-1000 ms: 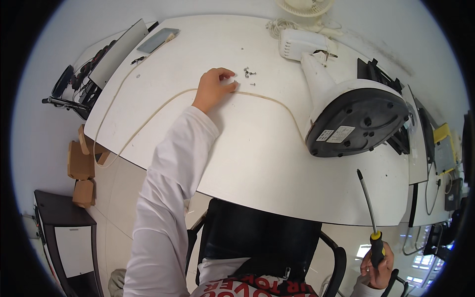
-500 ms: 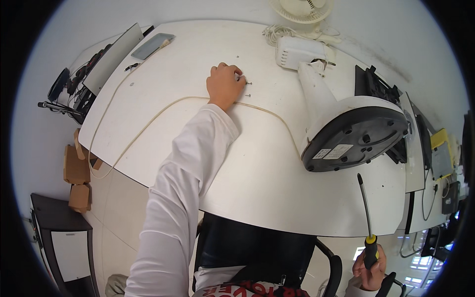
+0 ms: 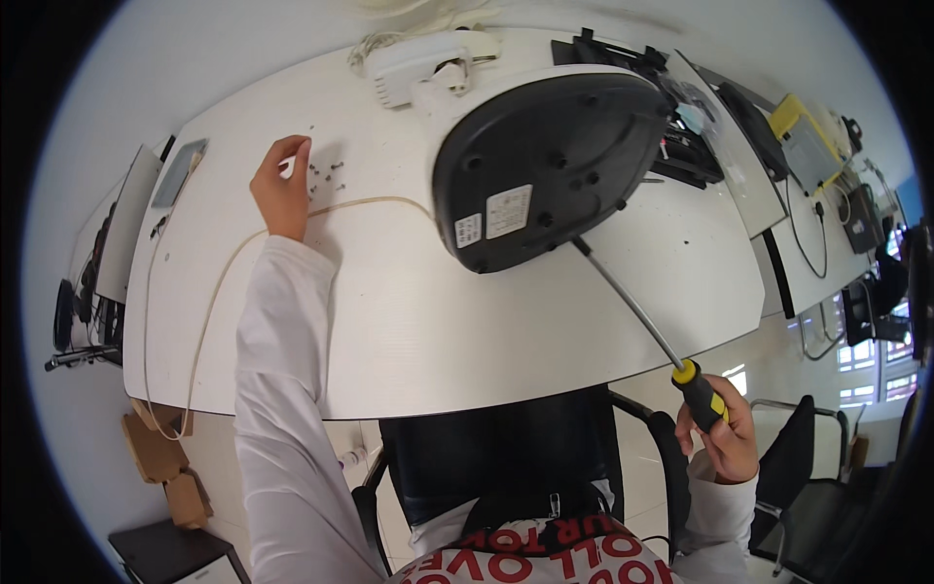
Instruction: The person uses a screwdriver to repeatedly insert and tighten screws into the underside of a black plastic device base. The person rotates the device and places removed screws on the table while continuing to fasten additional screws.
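My left hand (image 3: 281, 190) is above the white table, thumb and index fingertips drawn together in a pinch; whether something small sits between them is hidden. Several small screws (image 3: 329, 178) lie scattered on the tabletop just right of it. In my right hand (image 3: 732, 433), at the near right, is a screwdriver (image 3: 632, 304) with a black and yellow handle. Its tip points up and left, overlapping the lower rim of a black base (image 3: 555, 165); I cannot tell whether they touch. This base belongs to a white appliance like a desk fan lying over, its underside facing me.
A pale cord (image 3: 375, 201) loops across the table (image 3: 467, 331) and over its left edge. Behind the base are a white plastic housing (image 3: 418, 68) and black parts (image 3: 696, 156). A grey tray (image 3: 180, 170) lies far left. A black chair (image 3: 496, 438) stands at the near edge.
The view has swung right. My left hand has come off the screws to their left, uncovering them. The screwdriver has come up, its tip now at the base's rim.
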`<state>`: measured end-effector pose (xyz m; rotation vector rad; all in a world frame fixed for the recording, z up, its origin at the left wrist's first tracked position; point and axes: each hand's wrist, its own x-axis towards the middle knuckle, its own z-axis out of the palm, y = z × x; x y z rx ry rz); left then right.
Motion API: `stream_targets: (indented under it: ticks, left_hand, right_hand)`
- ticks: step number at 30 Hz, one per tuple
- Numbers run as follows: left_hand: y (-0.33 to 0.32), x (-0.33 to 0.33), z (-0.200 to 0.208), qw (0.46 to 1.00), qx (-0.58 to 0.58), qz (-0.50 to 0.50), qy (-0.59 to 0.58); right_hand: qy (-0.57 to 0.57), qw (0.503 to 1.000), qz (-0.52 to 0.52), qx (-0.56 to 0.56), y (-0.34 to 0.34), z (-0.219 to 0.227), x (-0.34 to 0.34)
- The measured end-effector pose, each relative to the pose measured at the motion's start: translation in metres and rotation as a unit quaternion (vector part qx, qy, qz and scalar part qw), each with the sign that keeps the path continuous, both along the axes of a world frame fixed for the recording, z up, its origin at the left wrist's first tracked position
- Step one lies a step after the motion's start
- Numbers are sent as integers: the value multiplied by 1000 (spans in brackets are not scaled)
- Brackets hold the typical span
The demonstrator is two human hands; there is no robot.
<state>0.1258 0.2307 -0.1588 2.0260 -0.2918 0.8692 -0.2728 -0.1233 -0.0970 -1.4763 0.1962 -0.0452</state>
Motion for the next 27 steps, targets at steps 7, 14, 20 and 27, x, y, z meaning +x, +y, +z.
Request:
stream_targets:
  ticks: [7,14,20,27]
  left_hand:
    - [-40,-119,49,912,-285,-283,89]
    - [-110,-216,53,735,-380,-513,227]
    - [-135,-225,52,714,-409,-510,252]
    - [-158,-244,51,720,-313,-547,289]
  right_hand:
    - [-69,989,-50,-117,-5,8,-12]
    - [-76,981,-36,-175,-9,17,-13]
    - [-75,992,-10,-104,-26,4,-32]
    - [-99,987,5,-129,-47,-17,-52]
